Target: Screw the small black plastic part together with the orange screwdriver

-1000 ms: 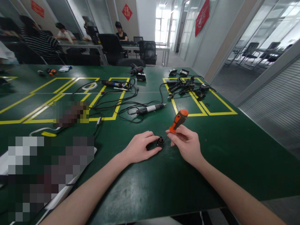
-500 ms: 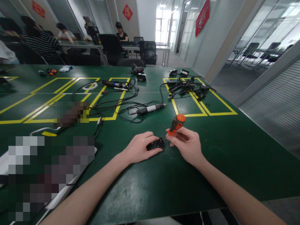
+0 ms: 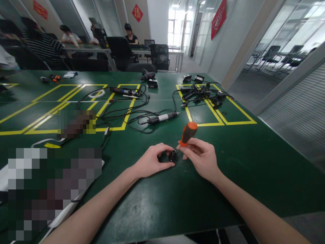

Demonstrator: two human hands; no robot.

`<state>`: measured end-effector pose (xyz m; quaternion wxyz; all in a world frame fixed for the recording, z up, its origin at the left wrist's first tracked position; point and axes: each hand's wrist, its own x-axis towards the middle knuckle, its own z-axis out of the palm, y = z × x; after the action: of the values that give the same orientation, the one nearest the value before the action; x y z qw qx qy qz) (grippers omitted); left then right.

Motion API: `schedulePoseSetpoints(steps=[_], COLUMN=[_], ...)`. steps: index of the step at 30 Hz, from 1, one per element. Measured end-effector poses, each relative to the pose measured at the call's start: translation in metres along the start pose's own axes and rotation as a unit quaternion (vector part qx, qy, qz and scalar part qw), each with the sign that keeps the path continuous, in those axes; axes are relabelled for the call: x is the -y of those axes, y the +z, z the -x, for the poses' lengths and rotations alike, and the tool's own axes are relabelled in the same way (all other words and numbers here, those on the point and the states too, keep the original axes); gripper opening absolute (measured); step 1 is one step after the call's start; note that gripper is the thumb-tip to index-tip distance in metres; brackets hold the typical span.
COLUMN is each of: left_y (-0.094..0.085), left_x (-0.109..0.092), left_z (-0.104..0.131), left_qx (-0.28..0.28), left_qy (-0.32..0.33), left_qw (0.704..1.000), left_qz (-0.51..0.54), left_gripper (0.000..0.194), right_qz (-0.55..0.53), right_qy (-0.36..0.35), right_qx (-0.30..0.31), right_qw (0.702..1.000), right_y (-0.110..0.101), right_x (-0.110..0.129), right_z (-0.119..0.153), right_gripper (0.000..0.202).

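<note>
My left hand (image 3: 153, 161) rests low over the green table (image 3: 254, 162), thumb and index finger curved around a small black round part (image 3: 172, 156) with a metallic-looking top. Close on its right, my right hand (image 3: 203, 156) pinches the lower handle of an orange and dark grey screwdriver (image 3: 188, 133). The handle stands up and leans right. Its thin shaft points down beside the black part; the fingers partly cover it, and I cannot tell whether the tip touches the part.
Ahead lies a grey-and-black electric screwdriver (image 3: 162, 118) with a coiled cord. Tangled black cables (image 3: 203, 93) sit inside yellow tape at the back right. A cordless drill (image 3: 147, 75) is farther back. Blurred-out items cover the left side. People sit at a far table.
The screwdriver handle has turned in my right hand, so its orange side patch no longer shows, and it has shifted slightly left. My left hand keeps its place around the black part.
</note>
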<state>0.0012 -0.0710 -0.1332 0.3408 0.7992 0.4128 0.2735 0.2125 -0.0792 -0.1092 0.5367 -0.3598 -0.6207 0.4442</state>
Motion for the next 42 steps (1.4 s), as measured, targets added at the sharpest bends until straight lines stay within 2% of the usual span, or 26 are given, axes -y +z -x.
schedulePoseSetpoints(steps=[4, 8, 11, 17, 22, 25, 28, 33, 42], left_y=[0.0001, -0.0001, -0.0004, -0.0004, -0.0002, -0.0001, 0.0002, 0.0006, -0.0001], left_x=[-0.0009, -0.0004, 0.0, 0.0013, 0.0011, 0.001, 0.0011, 0.0011, 0.0023], left_z=[-0.0012, -0.0013, -0.001, -0.0014, -0.0013, -0.0012, -0.0011, -0.0013, -0.0014], left_qx=[-0.002, -0.001, 0.003, 0.002, 0.004, 0.003, 0.003, -0.004, 0.005], left_qy=[-0.018, -0.023, -0.021, -0.019, -0.017, -0.017, -0.015, -0.012, -0.01], left_qw=[1.0, 0.999, 0.999, 0.999, 0.999, 0.999, 0.999, 0.999, 0.999], left_qz=[0.013, 0.026, 0.035, 0.039, 0.038, 0.037, 0.04, 0.04, 0.032], left_gripper=[0.036, 0.038, 0.04, 0.035, 0.036, 0.035, 0.035, 0.032, 0.035], right_qz=[-0.026, 0.015, 0.036, -0.022, -0.001, -0.005, -0.03, -0.066, -0.036], right_qy=[-0.006, -0.027, -0.018, 0.009, 0.002, 0.025, 0.041, 0.03, 0.017], right_qx=[0.023, -0.003, -0.007, 0.014, -0.024, -0.033, -0.024, 0.006, 0.001], right_qw=[0.999, 1.0, 0.999, 1.0, 1.0, 0.999, 0.998, 0.997, 0.999], right_y=[0.0004, -0.0007, -0.0023, -0.0008, -0.0004, -0.0015, -0.0012, 0.0003, 0.0], right_x=[0.0001, -0.0001, -0.0002, 0.0013, -0.0016, -0.0022, -0.0003, 0.0035, 0.0035], right_z=[0.0014, 0.0019, 0.0011, 0.0008, 0.0007, 0.0, -0.0006, -0.002, -0.0018], right_gripper=[0.008, 0.001, 0.004, 0.008, 0.004, 0.011, 0.014, 0.011, 0.009])
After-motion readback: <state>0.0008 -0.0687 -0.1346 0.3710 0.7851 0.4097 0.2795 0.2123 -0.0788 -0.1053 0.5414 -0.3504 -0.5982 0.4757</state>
